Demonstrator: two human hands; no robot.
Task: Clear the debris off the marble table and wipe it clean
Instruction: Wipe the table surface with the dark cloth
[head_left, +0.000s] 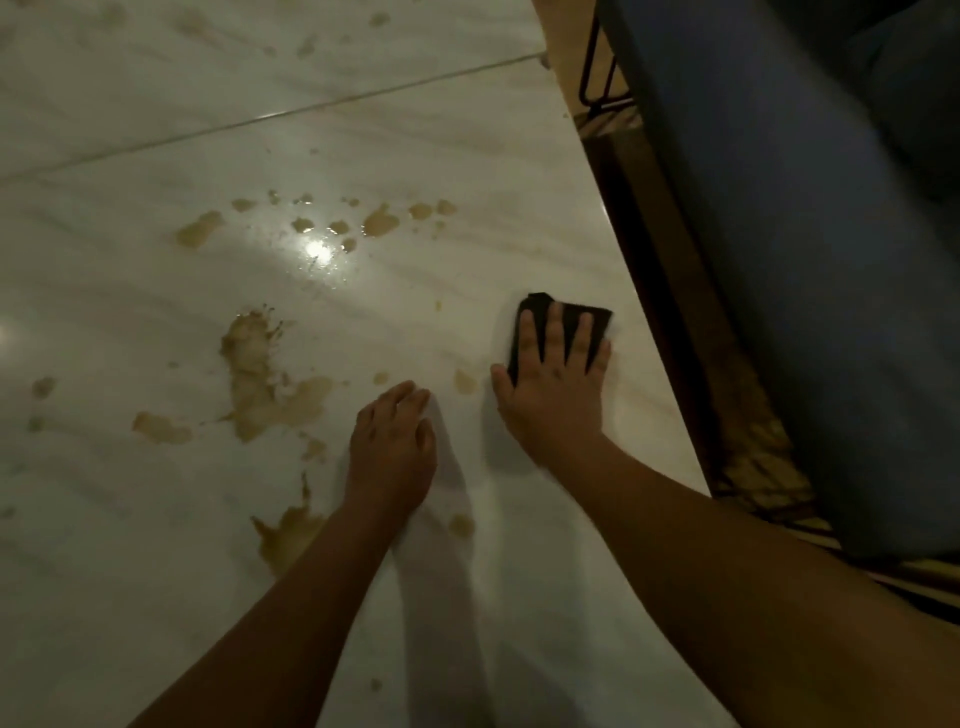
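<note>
Fig.: wipe in progress, head view.
R hand (553, 387): fingers flat and spread, pressing dark cloth (597, 318) onto marble table (519, 156), nr its right edge.
L hand (392, 447): rests on tabletop beside R, fingers loosely bent, holding nothing.
Done (est.): strip nr right edge looks mostly clean.
Left: brown spill patches (254, 374) centre/left, plus droplet cluster (379, 221) farther back, i.e. most of the job.
</note>
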